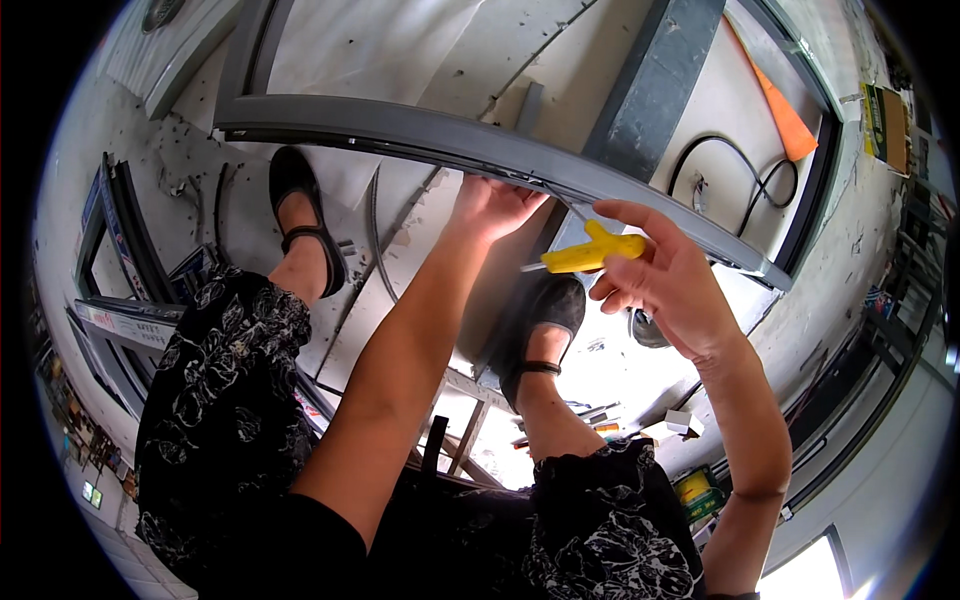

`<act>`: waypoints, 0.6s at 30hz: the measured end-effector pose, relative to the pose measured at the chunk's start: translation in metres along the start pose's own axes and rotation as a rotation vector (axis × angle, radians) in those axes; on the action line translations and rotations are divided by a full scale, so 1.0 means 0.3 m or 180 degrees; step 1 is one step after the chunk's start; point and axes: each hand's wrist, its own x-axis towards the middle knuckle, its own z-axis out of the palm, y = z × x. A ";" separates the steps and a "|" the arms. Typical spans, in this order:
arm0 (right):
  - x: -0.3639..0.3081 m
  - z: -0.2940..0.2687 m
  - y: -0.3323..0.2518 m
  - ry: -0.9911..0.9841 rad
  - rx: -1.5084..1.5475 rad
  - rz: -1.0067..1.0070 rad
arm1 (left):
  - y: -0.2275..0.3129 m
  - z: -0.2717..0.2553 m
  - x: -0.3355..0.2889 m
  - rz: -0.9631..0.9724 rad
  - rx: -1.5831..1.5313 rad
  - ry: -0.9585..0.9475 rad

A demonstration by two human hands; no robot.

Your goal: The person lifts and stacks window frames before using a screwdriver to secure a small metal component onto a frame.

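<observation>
A grey metal window or door frame (400,122) crosses in front of me, with a dark strip along its near edge. My left hand (497,205) is at the middle of that near edge, its fingers curled against the underside and partly hidden by the frame. To its right, my right hand (665,280) is closed on a yellow-handled tool (595,252), with the thumb and fingers around the handle. A thin metal piece sticks out from the handle's left end, and another slim metal part reaches toward the frame edge near my left hand.
A wide dark grey bar (655,90) crosses inside the frame. Beyond lie a black cable (715,140) and an orange triangular piece (785,115). More frame sections (125,240) lie at left. My feet are near the frame; small white boxes (683,424) and scraps lie below.
</observation>
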 end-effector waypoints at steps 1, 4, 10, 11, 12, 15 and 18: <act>-0.003 0.000 0.007 0.0056 -0.0721 -0.0370 | -0.003 0.009 -0.001 0.0019 0.0037 0.0049; -0.013 0.003 0.015 0.0676 -0.2891 -0.1741 | -0.006 0.018 0.001 0.0042 0.0085 0.0151; -0.011 0.061 0.002 0.1227 -0.3843 -0.2100 | -0.013 0.037 -0.013 -0.0018 -0.0058 0.0110; -0.017 0.064 -0.015 0.1074 -0.3995 -0.2014 | -0.010 0.040 -0.019 -0.0010 -0.0080 0.0138; -0.021 0.066 -0.026 0.0917 -0.4145 -0.1926 | -0.007 0.028 -0.018 -0.0045 -0.0116 0.0044; -0.029 0.058 -0.038 0.0509 -0.4034 -0.2380 | 0.003 0.009 -0.012 -0.0075 -0.0126 -0.0079; -0.055 0.041 -0.046 0.0512 -0.4476 -0.2390 | -0.009 0.016 -0.001 -0.0020 -0.0034 0.0060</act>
